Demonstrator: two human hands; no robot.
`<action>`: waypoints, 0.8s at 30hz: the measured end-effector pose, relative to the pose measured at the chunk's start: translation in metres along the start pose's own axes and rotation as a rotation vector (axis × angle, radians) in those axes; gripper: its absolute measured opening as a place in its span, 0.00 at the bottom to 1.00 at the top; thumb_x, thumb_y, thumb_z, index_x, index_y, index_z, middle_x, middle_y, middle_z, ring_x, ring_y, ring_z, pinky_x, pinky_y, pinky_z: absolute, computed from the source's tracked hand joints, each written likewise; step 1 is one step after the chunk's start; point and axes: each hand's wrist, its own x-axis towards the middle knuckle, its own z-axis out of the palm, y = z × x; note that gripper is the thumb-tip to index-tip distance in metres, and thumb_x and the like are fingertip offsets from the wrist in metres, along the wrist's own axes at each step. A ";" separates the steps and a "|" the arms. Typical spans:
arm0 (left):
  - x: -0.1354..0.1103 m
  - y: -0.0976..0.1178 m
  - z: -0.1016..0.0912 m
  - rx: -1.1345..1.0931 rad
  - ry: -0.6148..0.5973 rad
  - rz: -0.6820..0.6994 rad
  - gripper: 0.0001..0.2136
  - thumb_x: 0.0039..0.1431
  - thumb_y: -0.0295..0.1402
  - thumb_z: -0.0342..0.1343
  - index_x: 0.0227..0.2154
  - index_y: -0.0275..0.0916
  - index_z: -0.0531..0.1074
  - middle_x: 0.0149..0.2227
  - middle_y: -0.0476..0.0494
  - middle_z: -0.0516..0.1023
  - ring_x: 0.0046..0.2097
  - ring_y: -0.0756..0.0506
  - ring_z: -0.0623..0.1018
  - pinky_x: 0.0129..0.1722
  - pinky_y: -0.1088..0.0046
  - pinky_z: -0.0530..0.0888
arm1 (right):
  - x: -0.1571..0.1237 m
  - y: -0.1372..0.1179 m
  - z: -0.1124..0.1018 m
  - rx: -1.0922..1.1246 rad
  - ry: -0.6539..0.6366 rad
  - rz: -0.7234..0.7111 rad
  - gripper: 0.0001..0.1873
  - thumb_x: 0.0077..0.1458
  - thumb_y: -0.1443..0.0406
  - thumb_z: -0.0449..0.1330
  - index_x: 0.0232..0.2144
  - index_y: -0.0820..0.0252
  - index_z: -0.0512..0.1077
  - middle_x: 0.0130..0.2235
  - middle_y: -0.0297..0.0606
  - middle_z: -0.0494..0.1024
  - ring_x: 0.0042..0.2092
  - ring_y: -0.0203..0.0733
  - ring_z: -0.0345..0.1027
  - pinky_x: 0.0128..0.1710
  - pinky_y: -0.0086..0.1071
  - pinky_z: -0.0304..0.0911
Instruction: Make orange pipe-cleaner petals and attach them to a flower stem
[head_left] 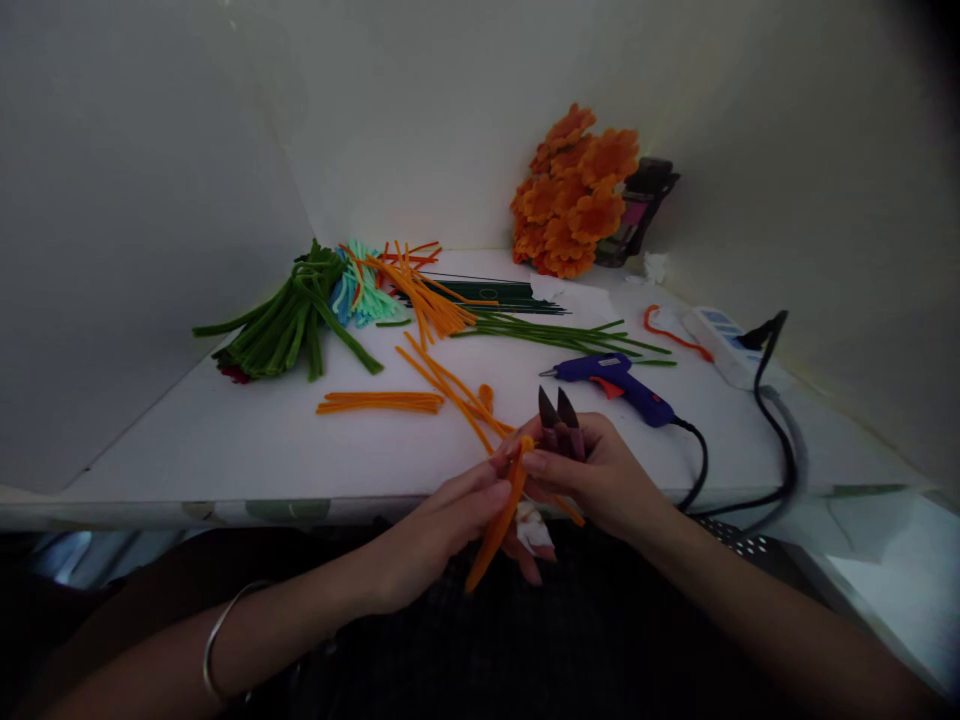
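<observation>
At the table's front edge, my left hand (457,515) is closed on folded orange pipe cleaners (499,530), which point down toward my lap. The thumb and forefinger of my right hand (592,465) pinch the upper end of the same bundle. Also in my right hand is a pair of snips (560,415), its two dark blades apart and pointing up. A crumpled white piece (534,528), perhaps tissue, shows by the fingers under the bundle. Loose orange pipe cleaners (442,378) lie on the table just beyond my hands.
A blue glue gun (619,380) lies right of centre, its cable near a power strip (724,345). Green pipe cleaners (281,320), short orange strips (380,402), green stems (555,330) and dark wires (495,296) lie about. Orange flowers (570,200) stand at the back.
</observation>
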 end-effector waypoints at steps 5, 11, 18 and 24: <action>-0.007 0.007 0.006 0.130 0.156 0.011 0.19 0.63 0.38 0.50 0.56 0.43 0.64 0.34 0.47 0.70 0.33 0.51 0.69 0.39 0.73 0.68 | -0.003 -0.001 0.007 -0.121 0.051 -0.005 0.07 0.47 0.61 0.65 0.30 0.59 0.77 0.27 0.34 0.75 0.29 0.36 0.68 0.32 0.30 0.64; -0.007 0.003 0.004 0.278 0.320 -0.027 0.18 0.61 0.46 0.50 0.50 0.43 0.69 0.35 0.49 0.68 0.34 0.52 0.67 0.34 0.78 0.67 | -0.005 -0.010 0.002 -0.222 0.087 -0.001 0.16 0.50 0.53 0.62 0.27 0.60 0.73 0.18 0.28 0.62 0.20 0.29 0.51 0.18 0.25 0.47; -0.007 0.016 0.004 0.414 0.469 0.025 0.15 0.63 0.46 0.46 0.38 0.38 0.67 0.26 0.53 0.60 0.29 0.53 0.64 0.27 0.79 0.61 | -0.007 -0.025 -0.014 0.065 -0.108 0.369 0.28 0.60 0.50 0.44 0.24 0.64 0.71 0.13 0.23 0.50 0.14 0.25 0.33 0.13 0.24 0.31; -0.010 0.018 0.002 0.458 0.446 0.103 0.13 0.66 0.42 0.43 0.44 0.39 0.63 0.24 0.56 0.55 0.25 0.54 0.57 0.24 0.78 0.57 | -0.009 -0.019 0.000 0.362 -0.280 0.596 0.24 0.59 0.50 0.47 0.26 0.63 0.70 0.18 0.25 0.58 0.14 0.23 0.35 0.11 0.20 0.31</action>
